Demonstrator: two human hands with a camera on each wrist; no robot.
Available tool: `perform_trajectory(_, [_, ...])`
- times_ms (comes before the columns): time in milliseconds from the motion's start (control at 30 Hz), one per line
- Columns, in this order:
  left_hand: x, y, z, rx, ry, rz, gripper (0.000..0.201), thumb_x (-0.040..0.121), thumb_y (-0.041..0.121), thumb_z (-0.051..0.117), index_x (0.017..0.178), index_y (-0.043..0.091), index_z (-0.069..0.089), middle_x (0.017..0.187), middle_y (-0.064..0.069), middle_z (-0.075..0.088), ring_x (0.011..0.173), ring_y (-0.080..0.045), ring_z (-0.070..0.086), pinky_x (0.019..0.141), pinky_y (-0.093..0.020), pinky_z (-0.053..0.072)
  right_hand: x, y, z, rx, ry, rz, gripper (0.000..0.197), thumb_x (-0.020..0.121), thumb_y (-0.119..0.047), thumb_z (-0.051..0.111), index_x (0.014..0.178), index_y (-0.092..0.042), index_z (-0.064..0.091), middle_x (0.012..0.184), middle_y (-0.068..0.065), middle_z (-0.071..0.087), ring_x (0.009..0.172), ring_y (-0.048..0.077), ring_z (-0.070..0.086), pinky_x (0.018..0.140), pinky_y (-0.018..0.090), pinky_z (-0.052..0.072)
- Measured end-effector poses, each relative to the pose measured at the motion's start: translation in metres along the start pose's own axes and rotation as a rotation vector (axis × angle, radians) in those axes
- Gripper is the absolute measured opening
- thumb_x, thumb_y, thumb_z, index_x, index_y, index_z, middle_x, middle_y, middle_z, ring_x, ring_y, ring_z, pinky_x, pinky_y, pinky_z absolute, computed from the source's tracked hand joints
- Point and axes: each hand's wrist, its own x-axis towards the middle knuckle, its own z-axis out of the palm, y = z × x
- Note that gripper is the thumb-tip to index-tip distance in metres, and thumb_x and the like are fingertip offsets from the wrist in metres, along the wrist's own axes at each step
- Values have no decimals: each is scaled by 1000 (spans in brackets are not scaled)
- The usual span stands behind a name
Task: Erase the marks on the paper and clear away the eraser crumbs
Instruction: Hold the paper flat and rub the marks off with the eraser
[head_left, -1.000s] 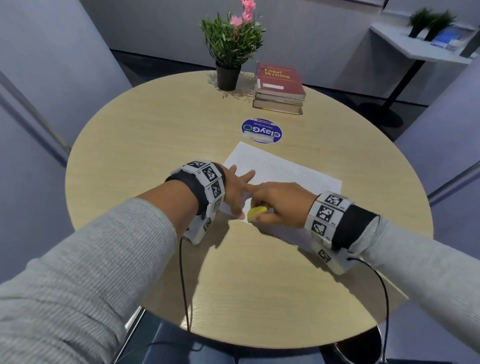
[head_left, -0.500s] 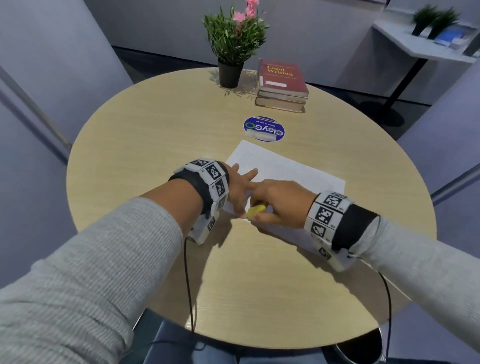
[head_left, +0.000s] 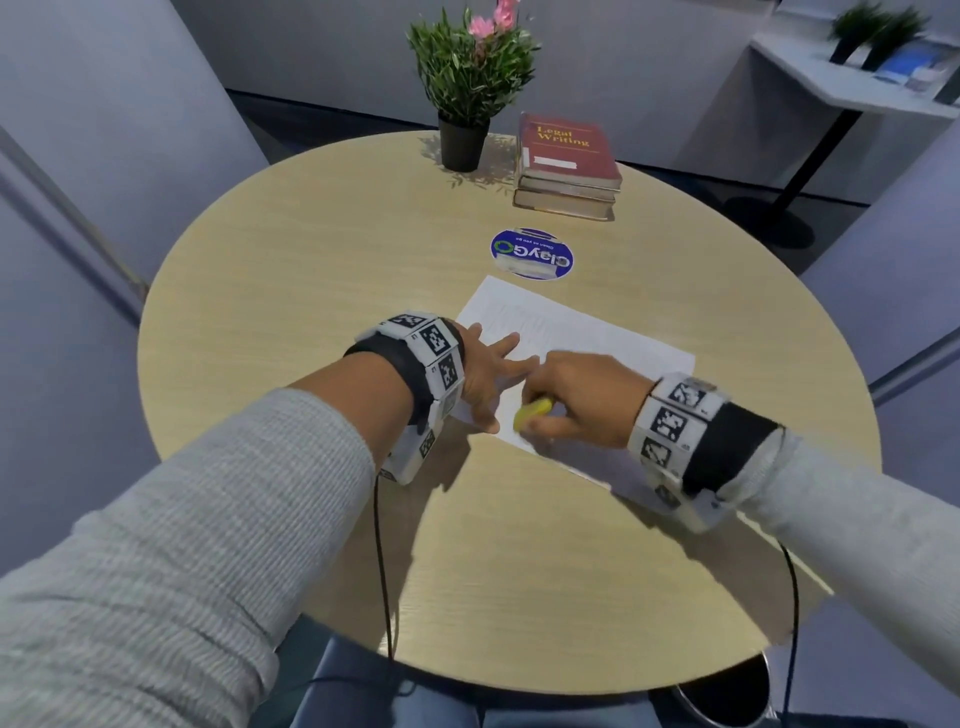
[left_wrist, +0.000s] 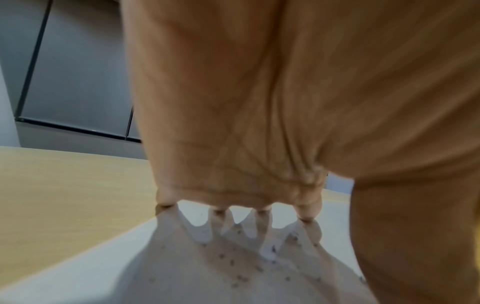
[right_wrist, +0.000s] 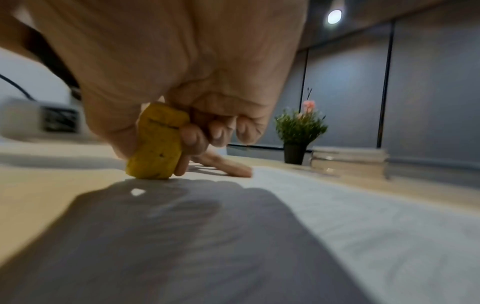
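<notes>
A white sheet of paper (head_left: 576, 332) lies on the round wooden table (head_left: 311, 270). My left hand (head_left: 488, 374) presses flat on the paper's left part, fingers spread and straight. My right hand (head_left: 582, 400) grips a yellow eraser (head_left: 531, 413) and holds its end down on the paper near the front-left corner. In the right wrist view the eraser (right_wrist: 155, 144) stands pinched between thumb and curled fingers, its bottom on the paper (right_wrist: 337, 216). In the left wrist view dark eraser crumbs (left_wrist: 241, 265) are scattered over the paper under my fingertips (left_wrist: 262, 209).
A potted plant with pink flowers (head_left: 470, 78) and a stack of books with a red one on top (head_left: 569, 166) stand at the table's far side. A round blue sticker (head_left: 532, 254) lies just beyond the paper. Cables hang from both wrists.
My right hand has shifted the eraser only slightly on the paper, a small rubbing motion. The left hand has stayed pressed on the sheet.
</notes>
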Motion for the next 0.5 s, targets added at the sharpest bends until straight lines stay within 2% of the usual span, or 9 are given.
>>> perform_trajectory(67, [1, 0, 1, 4, 6, 4, 99, 90, 38, 63, 151, 34, -14, 157, -3, -26, 142, -37, -22, 114, -52, -7, -5, -5, 6, 27, -38, -50, 32, 85, -47, 57, 101, -20, 67, 91, -4, 58, 87, 19, 59, 74, 35, 50])
perform_trajectory(133, [0, 2, 0, -2, -2, 4, 97, 92, 37, 61, 151, 32, -16, 157, -3, -26, 143, -34, -22, 114, -51, -5, -1, 6, -3, 43, 3, 70, 32, 86, -46, 57, 103, -21, 66, 94, 0, 60, 89, 22, 59, 76, 36, 49])
perform_trajectory(200, [-1, 2, -1, 8, -9, -3, 98, 92, 39, 61, 151, 34, -17, 157, -2, -27, 143, -38, -21, 113, -53, -1, 1, 11, -7, 34, 36, 121, 32, 86, -44, 58, 104, -19, 65, 94, 2, 59, 89, 23, 59, 76, 35, 48])
perform_trajectory(333, [2, 0, -1, 23, -13, -12, 99, 90, 41, 63, 151, 33, -15, 157, -3, -26, 141, -43, -20, 113, -56, -2, -9, -8, 7, 46, -25, -33, 31, 85, -46, 57, 100, -21, 66, 87, -6, 54, 84, 18, 57, 73, 34, 48])
perform_trajectory(433, [9, -3, 1, 14, -19, -24, 103, 88, 44, 64, 150, 36, -17, 157, -3, -27, 141, -44, -20, 114, -58, 0, -1, 10, -5, 57, 36, 123, 31, 85, -46, 58, 101, -20, 66, 89, 0, 60, 87, 22, 59, 76, 37, 49])
perform_trajectory(500, [12, -4, 2, 34, -17, -25, 106, 85, 47, 66, 150, 37, -17, 157, -5, -27, 141, -44, -22, 114, -60, -1, -1, 11, -5, 40, 56, 117, 31, 85, -45, 58, 100, -19, 66, 88, -1, 58, 87, 22, 60, 75, 37, 49])
